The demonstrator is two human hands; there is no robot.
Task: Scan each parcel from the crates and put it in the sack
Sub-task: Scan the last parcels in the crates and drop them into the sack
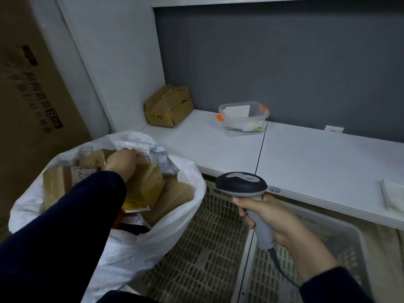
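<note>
left hand (121,162) inside sack (131,248), on a brown parcel (150,182), grip unclear | right hand (271,217) right of sack, fingers wrapped round scanner (242,184) handle, above crates (207,237)

A clear plastic tub (242,119) with orange clips sits on the white counter (317,162).

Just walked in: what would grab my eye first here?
Likely the big white sack at lower left, stuffed with brown cardboard parcels, with the left hand down among them. Then the grey barcode scanner gripped by the right hand at centre, above the pale lattice crates.
</note>
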